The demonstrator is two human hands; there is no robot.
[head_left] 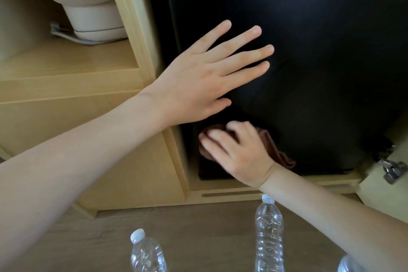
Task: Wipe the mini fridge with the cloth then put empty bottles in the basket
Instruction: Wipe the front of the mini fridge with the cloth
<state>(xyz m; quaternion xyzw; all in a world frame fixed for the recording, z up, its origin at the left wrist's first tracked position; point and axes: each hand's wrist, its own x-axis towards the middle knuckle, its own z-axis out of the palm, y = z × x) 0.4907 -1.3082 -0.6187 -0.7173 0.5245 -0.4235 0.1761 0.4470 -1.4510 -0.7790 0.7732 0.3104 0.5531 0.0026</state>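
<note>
left hand (194, 86) spread flat on the mini fridge (320, 73) door; right hand (240, 152) presses the soft, light cloth (204, 151) low on it. bottles (269, 227) before the fridge look thin, crushable: grip mid-body.

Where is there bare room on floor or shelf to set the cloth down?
Bare grey-brown floor lies between the left clear plastic bottle and the middle clear plastic bottle. The light wooden shelf is bare in front of the beige kettle. Crowded at right: the right forearm crosses above a third bottle.
</note>
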